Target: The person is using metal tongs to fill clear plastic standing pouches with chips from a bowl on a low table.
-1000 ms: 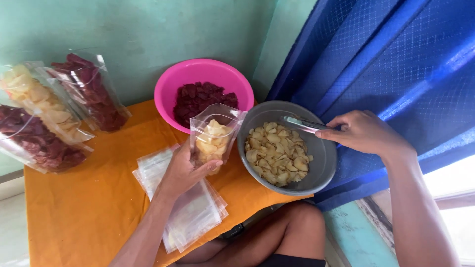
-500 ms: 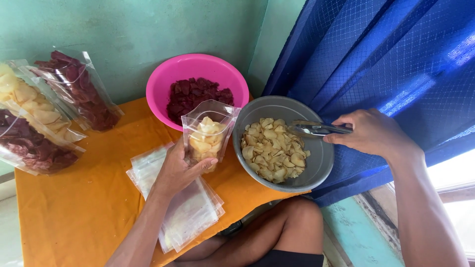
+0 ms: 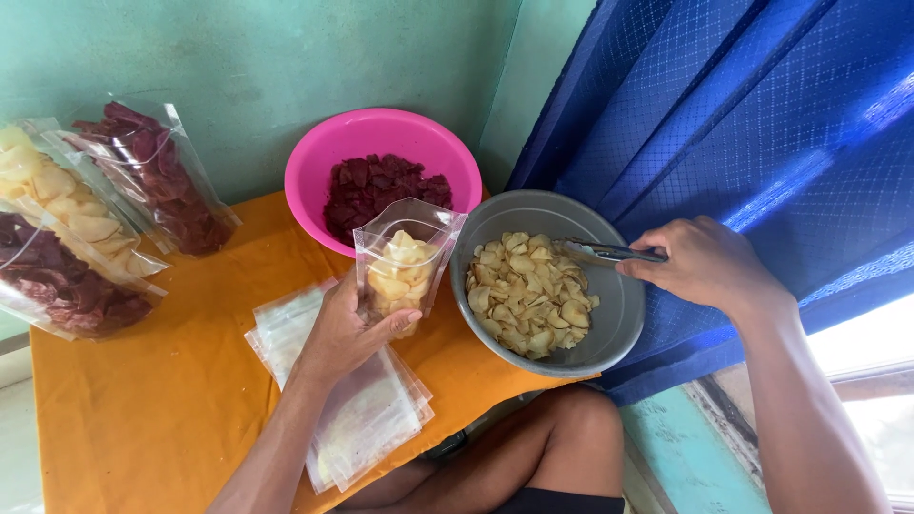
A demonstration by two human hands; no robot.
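Left hand (image 3: pixel 347 328): grip closed around the lower part of a clear stand-up pouch (image 3: pixel 405 266), thumb on the front face, fingers behind. The pouch stands upright, mouth open, partly filled with pale yellow chips. It sits on the orange table (image 3: pixel 162 400), just beside the rim of the grey bowl (image 3: pixel 619 305) and in front of the pink bowl (image 3: pixel 381 138).

Right hand (image 3: pixel 709 262): grip closed on the handle end of metal tongs (image 3: pixel 600 252). The tongs reach over the far rim of the grey bowl, tips above the pale chips (image 3: pixel 528 290) inside. The tong arms lie close together; whether they hold a chip cannot be told.

The pink bowl holds dark red chips (image 3: pixel 381 190) and touches the grey bowl at the rim. A stack of empty clear pouches (image 3: pixel 367 409) lies flat under the left wrist. Filled pouches (image 3: pixel 95 219) of pale and dark red chips lean against the green wall at the table's left end. A blue curtain (image 3: pixel 743 114) hangs behind the right hand
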